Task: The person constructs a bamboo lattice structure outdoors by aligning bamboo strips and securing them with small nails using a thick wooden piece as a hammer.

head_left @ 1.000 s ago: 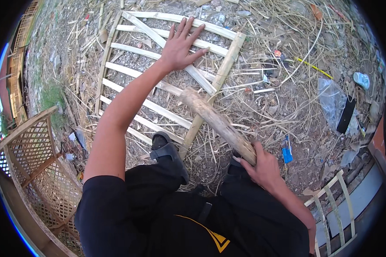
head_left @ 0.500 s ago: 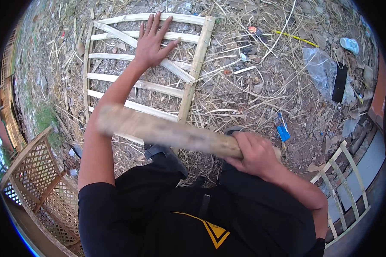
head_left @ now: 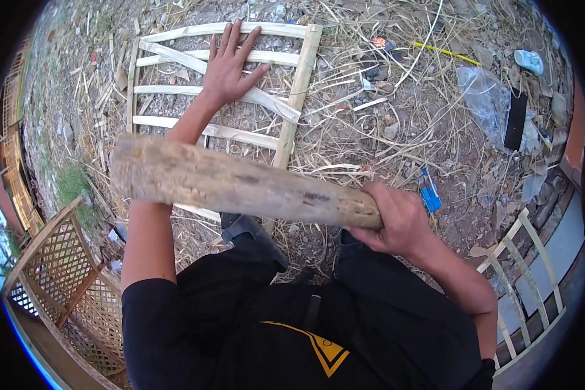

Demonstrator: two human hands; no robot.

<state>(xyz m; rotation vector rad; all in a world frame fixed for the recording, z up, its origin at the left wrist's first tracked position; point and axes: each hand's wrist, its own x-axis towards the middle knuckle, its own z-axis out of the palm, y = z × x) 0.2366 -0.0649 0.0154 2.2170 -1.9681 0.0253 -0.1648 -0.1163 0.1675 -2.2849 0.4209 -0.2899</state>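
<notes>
A ladder-like frame of pale split-wood slats (head_left: 302, 71) lies on the ground in front of me, with one slat running diagonally across it. My left hand (head_left: 226, 77) rests with fingers spread over its upper slats and the diagonal one. In my right hand (head_left: 400, 218) is the narrow end of a thick, rough wooden club (head_left: 240, 185). The club is raised above the frame, its wide end pointing left and passing over my left forearm. It hides part of the lower slats.
Wood shavings and strips litter the stony ground (head_left: 396, 136). At the right lie a clear plastic bag (head_left: 484, 97), a black strip (head_left: 515, 120) and a blue plastic piece (head_left: 429, 198). A lattice panel (head_left: 65, 273) stands lower left; another slatted frame (head_left: 520, 286) is lower right.
The club has come up nearer to the camera and looks larger, its wide end shifted left and up. My left hand stays on the slats.
</notes>
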